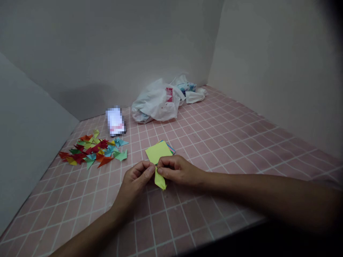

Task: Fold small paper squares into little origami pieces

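Note:
Between my two hands is a small folded piece of yellow-green origami paper point(160, 180), narrow at the top and wider toward its lower tip. My left hand point(139, 175) pinches its upper end between thumb and forefinger. From the other side, my right hand point(178, 169) pinches the same end, with the fingertips of both hands almost touching. The exact fold under the fingertips is hidden. Just beyond the hands lies a stack of square coloured paper point(158, 151), yellow-green on top, with blue and pink edges showing at its right.
Several folded paper birds point(93, 150) in red, orange, yellow, green and blue lie heaped at the left. Behind them a lit phone point(115, 121) leans upright. White plastic bags point(157, 101) sit by the back wall. Pink checked cloth point(214, 142) covers the surface, walled on three sides.

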Available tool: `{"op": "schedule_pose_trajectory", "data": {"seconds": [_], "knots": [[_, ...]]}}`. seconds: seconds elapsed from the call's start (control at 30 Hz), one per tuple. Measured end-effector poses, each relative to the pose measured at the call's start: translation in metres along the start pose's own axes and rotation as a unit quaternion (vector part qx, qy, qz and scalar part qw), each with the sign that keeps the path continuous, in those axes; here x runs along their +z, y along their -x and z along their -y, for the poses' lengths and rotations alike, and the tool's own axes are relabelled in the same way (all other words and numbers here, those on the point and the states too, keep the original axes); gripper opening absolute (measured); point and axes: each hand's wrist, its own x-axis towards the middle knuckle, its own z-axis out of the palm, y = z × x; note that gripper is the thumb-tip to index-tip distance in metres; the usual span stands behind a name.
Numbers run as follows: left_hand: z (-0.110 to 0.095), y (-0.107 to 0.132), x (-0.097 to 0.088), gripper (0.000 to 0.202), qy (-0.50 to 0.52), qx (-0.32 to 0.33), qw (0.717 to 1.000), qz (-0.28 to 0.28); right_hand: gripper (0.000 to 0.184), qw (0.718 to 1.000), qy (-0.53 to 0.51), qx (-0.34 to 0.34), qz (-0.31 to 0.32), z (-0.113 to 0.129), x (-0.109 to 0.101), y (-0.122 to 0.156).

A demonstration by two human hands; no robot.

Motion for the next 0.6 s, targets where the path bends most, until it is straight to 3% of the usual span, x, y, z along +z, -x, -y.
{"op": "schedule_pose_trajectory", "data": {"seconds": [0.6], "knots": [[-0.0038,0.0026,0.0052,0.020,0.014,-0.005,0.999,-0.030,0.021,1.000,-0.002,-0.013,-0.009,-0.0031,-0.0002,0.0007]]}}
